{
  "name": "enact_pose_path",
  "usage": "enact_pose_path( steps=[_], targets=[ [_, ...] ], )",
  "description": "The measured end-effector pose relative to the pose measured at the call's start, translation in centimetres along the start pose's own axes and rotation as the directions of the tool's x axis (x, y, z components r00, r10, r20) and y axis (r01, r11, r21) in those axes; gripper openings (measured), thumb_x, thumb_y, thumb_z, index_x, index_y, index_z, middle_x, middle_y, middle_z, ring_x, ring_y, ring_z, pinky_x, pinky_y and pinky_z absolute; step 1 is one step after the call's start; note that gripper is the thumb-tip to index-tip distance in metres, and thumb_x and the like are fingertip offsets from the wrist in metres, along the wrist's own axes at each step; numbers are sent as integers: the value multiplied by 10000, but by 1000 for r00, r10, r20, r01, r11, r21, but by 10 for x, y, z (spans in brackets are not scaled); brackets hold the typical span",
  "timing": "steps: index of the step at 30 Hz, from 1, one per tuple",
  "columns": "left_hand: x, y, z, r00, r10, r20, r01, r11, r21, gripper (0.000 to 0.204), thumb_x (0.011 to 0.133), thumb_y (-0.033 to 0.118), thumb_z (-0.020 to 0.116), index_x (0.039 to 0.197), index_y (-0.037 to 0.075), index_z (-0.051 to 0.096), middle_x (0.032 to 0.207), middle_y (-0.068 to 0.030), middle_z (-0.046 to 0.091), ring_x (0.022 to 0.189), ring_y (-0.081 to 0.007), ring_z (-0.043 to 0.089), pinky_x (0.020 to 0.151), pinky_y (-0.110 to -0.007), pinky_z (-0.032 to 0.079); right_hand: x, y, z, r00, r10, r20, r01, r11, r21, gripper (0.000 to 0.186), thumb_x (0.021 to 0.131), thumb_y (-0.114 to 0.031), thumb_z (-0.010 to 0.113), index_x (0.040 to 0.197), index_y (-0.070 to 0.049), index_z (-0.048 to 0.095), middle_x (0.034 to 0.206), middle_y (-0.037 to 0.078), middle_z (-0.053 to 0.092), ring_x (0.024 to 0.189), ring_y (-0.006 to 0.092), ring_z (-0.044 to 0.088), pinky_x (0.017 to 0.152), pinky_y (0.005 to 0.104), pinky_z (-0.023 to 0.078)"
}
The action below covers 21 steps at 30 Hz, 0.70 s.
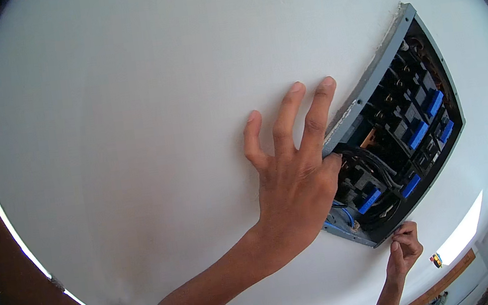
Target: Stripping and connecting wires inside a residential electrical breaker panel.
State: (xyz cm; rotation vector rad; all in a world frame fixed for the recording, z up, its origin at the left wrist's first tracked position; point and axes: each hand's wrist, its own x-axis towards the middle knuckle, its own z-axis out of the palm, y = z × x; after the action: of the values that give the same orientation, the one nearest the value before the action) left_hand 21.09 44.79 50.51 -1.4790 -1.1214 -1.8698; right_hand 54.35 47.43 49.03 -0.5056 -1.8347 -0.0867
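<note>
The left hand, fingers spread on the white wall, hooks its thumb into the rigid grey switch box among stiff wires, while the right hand pinches the box's near corner, the firmest hold.

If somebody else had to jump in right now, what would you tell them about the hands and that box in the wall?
Left hand: spread flat on the white wall, thumb side hooked over the left edge of the open electrical box by the black wires.
Right hand: fingers pinched at the box's lower corner; whether it holds anything is too small to tell.
Box: set into the wall, cover off, breakers with blue switches and wiring showing.
Done: inside is exposed.
Left: probably the wiring work; box still open.
</note>
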Motion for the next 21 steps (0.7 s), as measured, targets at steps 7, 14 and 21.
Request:
enact_pose_path(
  steps=[7, 14, 21],
  targets=[
    [-1, 0, -2, 999, 43, -27, -40, 995, 96, 189, 720, 56, 764, 571, 86, 653, 1588, -117, 280, 1457, -367, 199, 1073, -681, 105, 0, -5, 1, 999, 32, 13, -32, 999, -5, 254, 798, -262, 789, 794, -22, 704, 910, 72, 550, 925, 209, 482, 838, 341, 399],
    [1, 2, -7, 991, 16, 132, -33, 992, 123, 212, 761, 91, 750, 572, 105, 656, 1613, -120, 217, 1486, -391, 128, 1071, -723, 58, 1, -2, 2, 1000, 2, 24, -3, 999, 36, 191, 805, -232, 782, 859, -55, 735, 918, 69, 548, 895, 178, 479, 764, 291, 396],
    [2, 11, -4, 997, -50, 63, 45, 995, 85, 215, 765, 70, 737, 566, 89, 657, 1616, -96, 213, 1491, -375, 116, 1092, -691, 57, 2, -6, 1, 999, 8, 36, -10, 999, 39, 188, 806, -227, 778, 849, -51, 727, 927, 83, 547, 913, 190, 479, 783, 300, 391]
  ],
)
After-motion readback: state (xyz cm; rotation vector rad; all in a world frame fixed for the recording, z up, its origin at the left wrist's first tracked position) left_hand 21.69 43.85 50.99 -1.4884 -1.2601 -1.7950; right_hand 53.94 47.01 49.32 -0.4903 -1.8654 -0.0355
